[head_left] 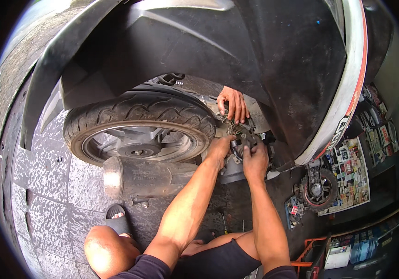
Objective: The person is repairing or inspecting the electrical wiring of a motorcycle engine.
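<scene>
Both my arms reach into the engine area of a scooter, just ahead of its rear wheel [139, 145]. My left hand [221, 149] is closed beside a tangle of thin wires [229, 124]; what its fingers hold is hidden. To its right, my right hand [255, 162] curls its fingers onto a dark rounded part [247, 141] in the engine area. Another person's hand [233, 105] comes from the far side, fingers bent down at the wires. Below the wheel lies the grey exhaust muffler [148, 179], left of my hands.
The scooter's black body panel [199, 51] overhangs the hands. A screwdriver [225, 223] lies on the dark floor near my leg. At the right are another wheel with an engine part [319, 188], a sticker-covered board [348, 172] and an orange-red frame [308, 253].
</scene>
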A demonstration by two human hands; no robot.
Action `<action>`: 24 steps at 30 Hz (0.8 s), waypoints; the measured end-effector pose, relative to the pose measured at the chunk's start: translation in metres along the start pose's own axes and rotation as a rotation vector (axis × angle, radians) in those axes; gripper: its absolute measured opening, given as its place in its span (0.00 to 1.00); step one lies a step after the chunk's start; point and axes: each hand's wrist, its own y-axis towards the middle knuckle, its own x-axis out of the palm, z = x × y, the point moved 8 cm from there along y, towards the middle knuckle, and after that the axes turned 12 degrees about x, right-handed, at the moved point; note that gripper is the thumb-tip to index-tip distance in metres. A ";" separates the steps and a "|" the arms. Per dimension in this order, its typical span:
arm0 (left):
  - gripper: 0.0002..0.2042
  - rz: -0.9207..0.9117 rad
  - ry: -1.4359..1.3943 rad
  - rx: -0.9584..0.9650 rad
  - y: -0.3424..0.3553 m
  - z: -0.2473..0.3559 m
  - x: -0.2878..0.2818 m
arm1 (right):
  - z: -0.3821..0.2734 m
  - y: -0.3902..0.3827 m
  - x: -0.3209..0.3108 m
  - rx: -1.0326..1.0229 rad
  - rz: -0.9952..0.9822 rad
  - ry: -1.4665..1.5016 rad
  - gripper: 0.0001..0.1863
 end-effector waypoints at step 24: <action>0.14 -0.276 1.110 1.059 -0.025 0.065 0.052 | 0.011 0.002 -0.010 0.039 -0.189 0.256 0.12</action>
